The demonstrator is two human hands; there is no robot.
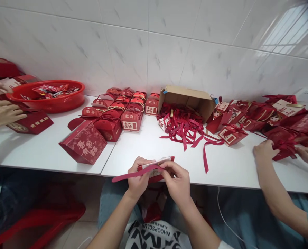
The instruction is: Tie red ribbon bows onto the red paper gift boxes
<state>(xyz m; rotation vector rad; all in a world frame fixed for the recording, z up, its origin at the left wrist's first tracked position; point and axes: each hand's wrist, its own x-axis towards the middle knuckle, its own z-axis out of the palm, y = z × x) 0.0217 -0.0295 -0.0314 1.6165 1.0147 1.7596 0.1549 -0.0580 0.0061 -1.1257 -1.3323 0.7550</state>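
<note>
Red round plastic basin (57,105), holding wrapped sweets. Flat crimson fabric ribbon (120,178), tail extending left across the left hand (139,183). Said hand: closed on the left side of a small red-and-white card box (156,179), at the white table's (143,147) front edge. Right hand (177,180): thumb and forefinger apparently pinching ribbon against box. Step, seemingly: fitting ribbon; next move calls for steady left hold, precise right fingertips. Brown cardboard carton (187,92), spilling loose ribbons (179,124).

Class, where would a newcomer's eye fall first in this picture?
Probably on the tangle of red ribbons spilling from the cardboard box near the wall. Next, the red basin of wrapped packets at the left. At the table's front edge, the left hand and right hand hold a red box and pink strip.
</note>
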